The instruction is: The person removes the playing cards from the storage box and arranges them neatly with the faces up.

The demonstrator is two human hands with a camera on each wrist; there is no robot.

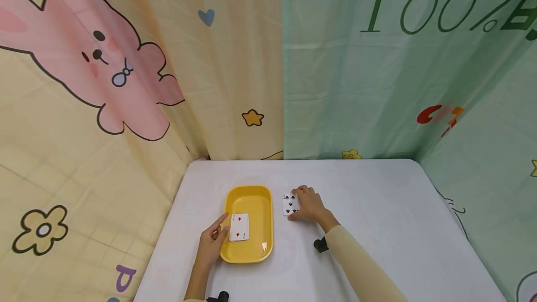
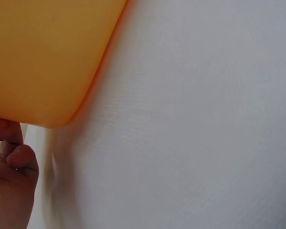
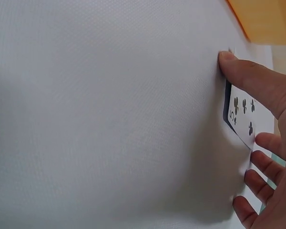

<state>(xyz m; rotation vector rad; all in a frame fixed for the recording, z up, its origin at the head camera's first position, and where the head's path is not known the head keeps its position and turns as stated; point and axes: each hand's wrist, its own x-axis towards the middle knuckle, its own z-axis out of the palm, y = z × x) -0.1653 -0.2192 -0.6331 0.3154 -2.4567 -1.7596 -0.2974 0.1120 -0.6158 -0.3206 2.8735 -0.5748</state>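
My left hand holds the left rim of a yellow tray, with thumb and forefinger at its edge. In the left wrist view, curled fingers show just below the orange-looking tray wall. A two of diamonds playing card lies face up inside the tray, toward its left side. To the right of the tray, my right hand grips a five of clubs playing card by its edges. Seen from the right wrist, the thumb is at one edge of that card and the fingers are at the opposite edge.
A white-covered table carries the tray and cards. Patterned curtains, yellow on the left and green on the right, hang behind and beside it. A black wrist-camera piece is by the right forearm.
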